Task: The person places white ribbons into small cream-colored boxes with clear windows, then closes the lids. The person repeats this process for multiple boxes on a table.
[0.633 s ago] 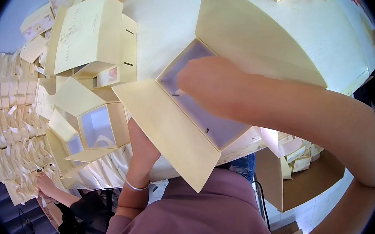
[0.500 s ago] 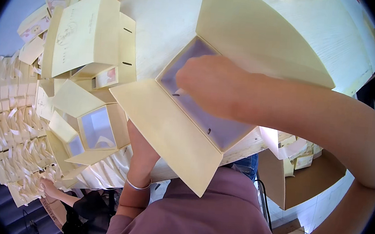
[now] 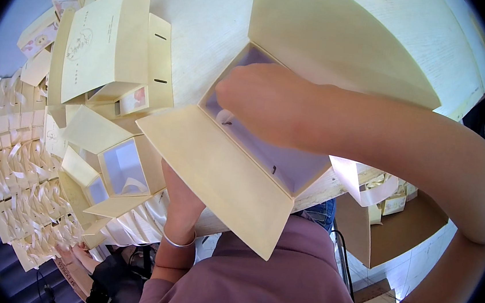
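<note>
A: Right, which step is this?

B: Putting a box together, I'd judge. The right hand reaches down into the open cream box, fingers bunched at its far left inner corner, close to a bit of pale ribbon at the wall. Whether they pinch the ribbon I cannot tell; the knuckles hide the tips.

A: And the left hand?

B: The left hand is under the near flap, pressed up against the box from below. Its fingers are hidden, so I can't say if they are clasped or flat. A thin bracelet sits on the wrist.

A: Where's the box itself?

B: At the near edge of the pale worktop, lid flap thrown back on the far side.

A: What does the next move call for?

B: Probably steady support from beneath while the fingers inside work at the slit in the wall. The small slots look tight, so it needs care.

A: Anything else around?

B: Finished and half-folded boxes to the left, and rows of ribbon bows beyond them.
</note>
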The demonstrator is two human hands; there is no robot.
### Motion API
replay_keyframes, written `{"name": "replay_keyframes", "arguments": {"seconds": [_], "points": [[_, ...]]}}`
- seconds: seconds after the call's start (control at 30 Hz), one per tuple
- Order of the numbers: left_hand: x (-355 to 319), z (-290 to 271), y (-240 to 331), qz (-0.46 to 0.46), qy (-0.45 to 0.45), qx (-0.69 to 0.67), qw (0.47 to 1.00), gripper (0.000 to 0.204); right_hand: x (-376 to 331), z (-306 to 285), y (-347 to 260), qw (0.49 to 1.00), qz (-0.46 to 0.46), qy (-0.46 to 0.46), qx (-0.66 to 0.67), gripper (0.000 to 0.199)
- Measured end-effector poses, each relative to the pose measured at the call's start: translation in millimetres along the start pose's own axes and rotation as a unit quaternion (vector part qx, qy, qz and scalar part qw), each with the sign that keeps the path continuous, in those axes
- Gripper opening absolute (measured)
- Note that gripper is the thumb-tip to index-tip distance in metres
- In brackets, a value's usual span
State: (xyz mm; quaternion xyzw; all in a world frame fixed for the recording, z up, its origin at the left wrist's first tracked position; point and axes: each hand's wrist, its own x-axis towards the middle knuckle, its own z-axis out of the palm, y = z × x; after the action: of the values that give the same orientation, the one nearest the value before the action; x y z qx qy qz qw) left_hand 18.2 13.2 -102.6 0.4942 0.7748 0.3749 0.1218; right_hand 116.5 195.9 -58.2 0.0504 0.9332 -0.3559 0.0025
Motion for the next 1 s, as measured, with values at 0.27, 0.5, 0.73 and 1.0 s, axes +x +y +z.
{"name": "replay_keyframes", "arguments": {"seconds": [0.27,0.5,0.73,1.0], "points": [[2,8,-6,-0.040,-0.008,0.011,0.999,0.034,5,16,13,0.995,0.036,0.013,0.087,0.014],[7,14,-6,-0.022,0.008,-0.068,0.997,0.032,-15,-3,2,0.992,0.037,0.117,0.015,0.014],[-17,2,-19,-0.054,-0.001,0.082,0.995,0.028,-70,4,-3,0.997,0.058,-0.040,0.044,0.009],[-40,-6,-4,-0.044,-0.022,0.036,0.998,0.028,-67,18,3,0.997,0.050,-0.044,0.024,0.006]]}}
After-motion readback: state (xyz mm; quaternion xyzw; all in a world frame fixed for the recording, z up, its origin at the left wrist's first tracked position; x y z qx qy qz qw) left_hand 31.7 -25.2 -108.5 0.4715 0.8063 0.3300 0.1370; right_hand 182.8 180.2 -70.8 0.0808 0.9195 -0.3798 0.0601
